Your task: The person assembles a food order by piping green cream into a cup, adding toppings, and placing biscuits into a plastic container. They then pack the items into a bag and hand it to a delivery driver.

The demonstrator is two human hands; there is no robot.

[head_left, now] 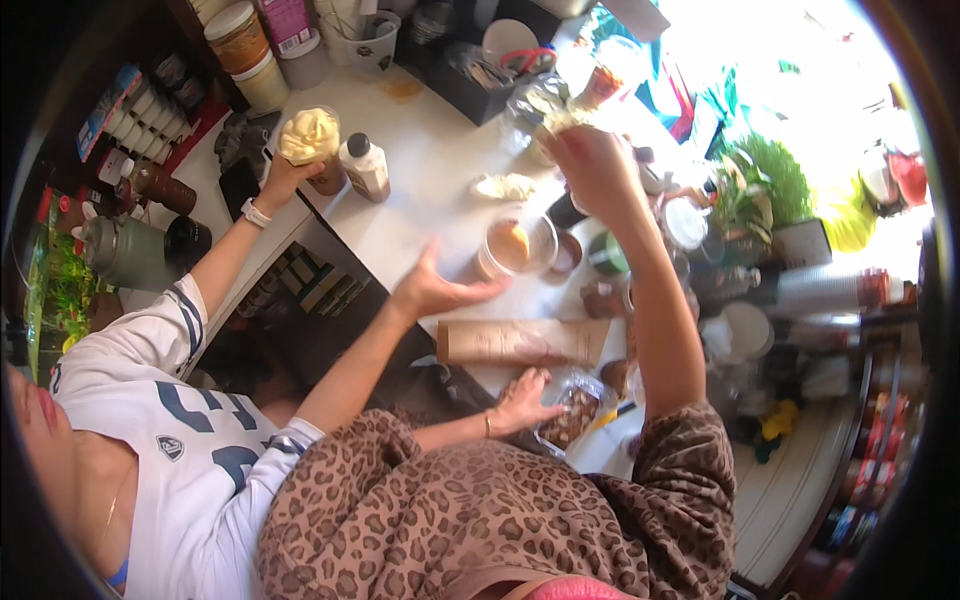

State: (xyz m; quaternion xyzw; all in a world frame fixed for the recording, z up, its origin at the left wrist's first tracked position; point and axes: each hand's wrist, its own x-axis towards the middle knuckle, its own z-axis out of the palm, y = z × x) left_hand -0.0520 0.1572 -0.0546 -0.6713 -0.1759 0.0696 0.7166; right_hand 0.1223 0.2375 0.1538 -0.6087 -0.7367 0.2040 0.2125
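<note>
My left hand (522, 402), with a thin bracelet at its wrist, has its fingers apart beside a clear plastic container (572, 412) of brown chunks. The thumb reaches the container's edge. My right hand (592, 165) is raised at the far side of the table, its fingers bent down by a pale, crumpled-looking item (562, 118). What those fingers hold is hidden and washed out by glare. Between my arms, a clear cup (503, 248) with a tan drink stands on the white table (425, 175), next to another clear cup or lid (540, 245).
At left, a co-worker in a white jersey holds a cream-topped cup (310, 137); their other hand (440, 288) is open near the tan drink. A white bottle (365, 167), a flat brown package (520, 342), tubs (237, 38) and green plants (770, 175) surround us.
</note>
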